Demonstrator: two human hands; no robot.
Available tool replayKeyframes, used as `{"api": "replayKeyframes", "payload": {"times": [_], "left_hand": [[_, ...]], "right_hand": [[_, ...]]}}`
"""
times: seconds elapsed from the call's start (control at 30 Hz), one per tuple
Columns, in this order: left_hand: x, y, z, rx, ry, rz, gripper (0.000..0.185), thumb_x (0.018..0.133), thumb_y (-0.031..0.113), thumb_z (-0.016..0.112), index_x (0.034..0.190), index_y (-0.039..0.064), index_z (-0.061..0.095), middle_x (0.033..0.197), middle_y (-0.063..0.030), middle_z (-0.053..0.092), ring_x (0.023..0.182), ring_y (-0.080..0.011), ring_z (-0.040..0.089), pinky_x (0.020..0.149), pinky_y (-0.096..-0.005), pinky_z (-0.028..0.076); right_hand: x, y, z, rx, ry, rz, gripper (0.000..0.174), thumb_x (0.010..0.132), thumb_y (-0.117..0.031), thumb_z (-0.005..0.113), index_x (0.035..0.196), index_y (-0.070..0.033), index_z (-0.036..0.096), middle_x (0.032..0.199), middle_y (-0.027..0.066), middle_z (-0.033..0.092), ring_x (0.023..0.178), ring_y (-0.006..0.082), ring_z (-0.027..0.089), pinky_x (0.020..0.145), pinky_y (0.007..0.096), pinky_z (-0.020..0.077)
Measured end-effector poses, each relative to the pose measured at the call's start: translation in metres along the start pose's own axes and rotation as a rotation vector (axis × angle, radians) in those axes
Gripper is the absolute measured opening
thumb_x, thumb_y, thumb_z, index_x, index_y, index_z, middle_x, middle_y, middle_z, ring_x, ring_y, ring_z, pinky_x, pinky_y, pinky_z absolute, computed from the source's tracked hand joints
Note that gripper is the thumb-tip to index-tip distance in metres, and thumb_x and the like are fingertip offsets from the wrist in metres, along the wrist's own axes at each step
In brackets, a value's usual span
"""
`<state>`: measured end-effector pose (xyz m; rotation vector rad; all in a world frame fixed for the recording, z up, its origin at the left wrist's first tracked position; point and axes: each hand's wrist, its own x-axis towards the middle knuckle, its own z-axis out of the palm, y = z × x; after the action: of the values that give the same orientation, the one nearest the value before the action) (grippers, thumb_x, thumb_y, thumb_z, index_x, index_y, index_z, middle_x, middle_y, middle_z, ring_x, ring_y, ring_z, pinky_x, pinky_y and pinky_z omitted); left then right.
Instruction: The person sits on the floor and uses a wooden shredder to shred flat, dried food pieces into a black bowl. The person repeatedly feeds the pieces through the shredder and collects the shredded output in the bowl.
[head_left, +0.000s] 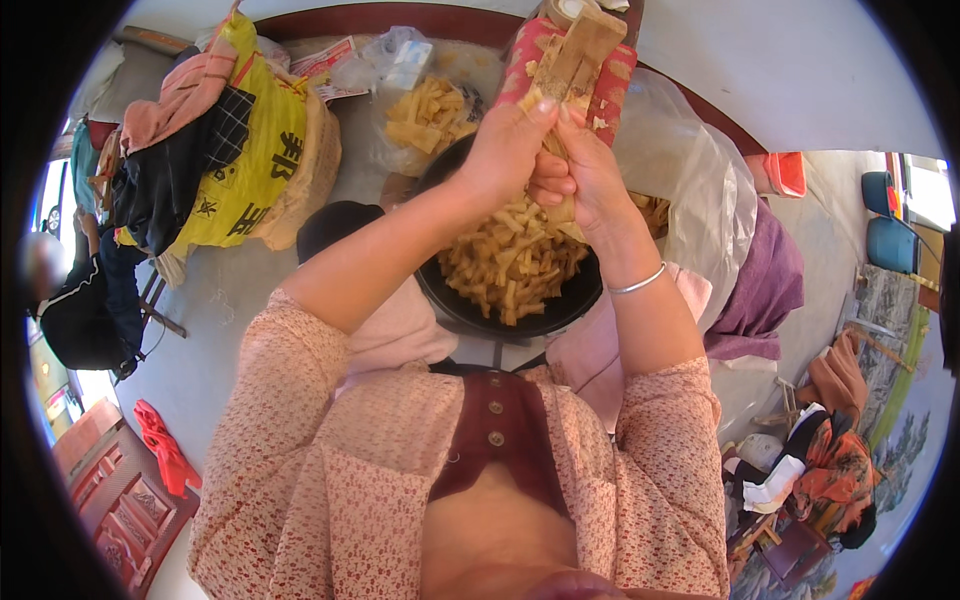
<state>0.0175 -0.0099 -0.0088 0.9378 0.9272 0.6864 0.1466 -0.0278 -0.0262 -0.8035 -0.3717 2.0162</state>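
Observation:
My left hand (506, 146) and my right hand (589, 165) meet above a black basin (517, 328), thumbs almost touching. Pinched between them is a bundle of pale yellow strips (561, 208), which looks like bean-curd skin; its ends hang below my fingers. Many short, knotted-looking pieces (514, 262) of the same colour are heaped in the basin. Just beyond my fingertips, a worn wooden board (592, 41) lies on a red patterned cushion or cloth (521, 64), with small crumbs around it. My fingers hide part of the strips.
A clear plastic bag (379, 150) with more yellow pieces lies beyond the basin. Clear plastic sheeting (705, 172) and a purple cloth (761, 300) are on the right. A yellow sack (281, 150) bearing writing stands left under clothes. Another person (82, 307) is at the far left.

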Motion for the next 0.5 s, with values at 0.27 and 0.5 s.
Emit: {"api": "replayKeyframes", "payload": {"times": [0.27, 0.5], "left_hand": [[0.007, 0.038, -0.018, -0.756, 0.033, 0.248, 0.035, 0.101, 0.033, 0.036, 0.072, 0.013, 0.038, 0.06, 0.0043, 0.028, 0.054, -0.0098, 0.028, 0.051, -0.0236, 0.028], [0.008, 0.032, -0.045, 0.14, 0.3, 0.966, 0.039, 0.1, 0.032, 0.037, 0.079, 0.006, 0.057, 0.062, -0.0005, 0.05, 0.049, -0.0128, 0.043, 0.047, -0.0269, 0.038]], "right_hand": [[-0.013, -0.007, 0.012, -0.263, -0.157, 0.019, 0.026, 0.097, -0.028, 0.05, 0.086, -0.004, 0.054, 0.056, -0.0079, 0.035, 0.043, 0.0011, 0.029, 0.04, 0.0179, 0.0272], [-0.022, -0.004, 0.012, 0.087, -0.368, -0.07, 0.026, 0.093, -0.02, 0.054, 0.106, 0.002, 0.052, 0.063, -0.0052, 0.04, 0.047, 0.0022, 0.034, 0.042, 0.0183, 0.0301]]}}
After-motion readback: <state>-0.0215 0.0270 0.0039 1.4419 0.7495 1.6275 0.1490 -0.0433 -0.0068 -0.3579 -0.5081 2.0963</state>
